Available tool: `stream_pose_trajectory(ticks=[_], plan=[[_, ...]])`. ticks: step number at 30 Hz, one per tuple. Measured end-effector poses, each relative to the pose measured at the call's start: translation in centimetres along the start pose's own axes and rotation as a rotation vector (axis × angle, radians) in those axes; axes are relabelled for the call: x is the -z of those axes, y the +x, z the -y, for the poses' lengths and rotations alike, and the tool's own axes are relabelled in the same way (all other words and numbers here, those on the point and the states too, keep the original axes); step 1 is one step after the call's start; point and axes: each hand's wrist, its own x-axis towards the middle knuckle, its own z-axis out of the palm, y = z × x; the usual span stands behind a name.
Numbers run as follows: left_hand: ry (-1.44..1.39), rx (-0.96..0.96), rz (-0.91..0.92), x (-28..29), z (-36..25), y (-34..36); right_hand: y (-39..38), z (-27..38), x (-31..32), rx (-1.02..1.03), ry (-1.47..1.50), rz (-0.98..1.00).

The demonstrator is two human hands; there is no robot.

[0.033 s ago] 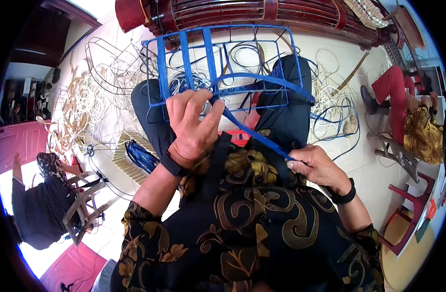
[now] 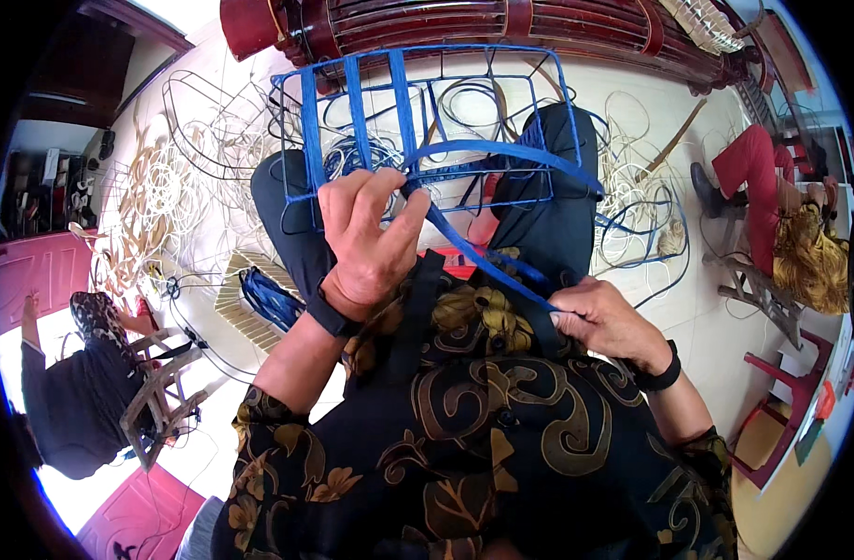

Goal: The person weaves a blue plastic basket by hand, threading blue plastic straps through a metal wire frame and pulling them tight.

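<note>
A blue-wrapped wire basket frame point(image 2: 559, 89) rests across my knees, with wide blue bands point(image 2: 355, 107) running over its left half. At its near bar my left hand point(image 2: 375, 224) is closed, thumb and fingers pinching a flat blue weaving strip point(image 2: 464, 245) against the bar. The strip slants down to the right, where my right hand point(image 2: 613, 322) grips it between thumb and forefinger, in front of my right thigh. Another blue length point(image 2: 511, 149) arches over the frame's right side. The exact spot under my left fingertips is hidden.
Tangled pale cord point(image 2: 175, 187) covers the floor at left, beside a slatted tray point(image 2: 231, 299) holding blue strips. A dark red wooden bench point(image 2: 399, 23) stands beyond the frame. Two people sit at the sides, one by a wooden stool point(image 2: 152, 411) at left.
The strip between my hands has slackened into a slight sag, and a second blue stretch shows beside it near my right hand. My left hand stays in place.
</note>
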Motion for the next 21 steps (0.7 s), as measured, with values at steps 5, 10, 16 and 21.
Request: stream_pose_trajectory(ticks=[5, 10, 16, 21], plan=[[-0.019, -0.002, 0.010, 0.2, -0.1, -0.6, 3.4, 3.0, 0.7, 0.214, -0.152, -0.248], [-0.077, -0.035, 0.029, 0.4, 0.2, -0.4, 8.6, 3.1, -1.1, 0.342, 0.303, -0.217], [-0.133, 0.045, 0.083, 0.7, 0.5, -1.0, 14.8, 5.1, -5.2, 0.134, 0.699, -0.398], [-0.152, 0.063, 0.078, 0.7, 0.5, -1.3, 16.8, 6.0, -5.0, -0.043, 1.015, -0.350]])
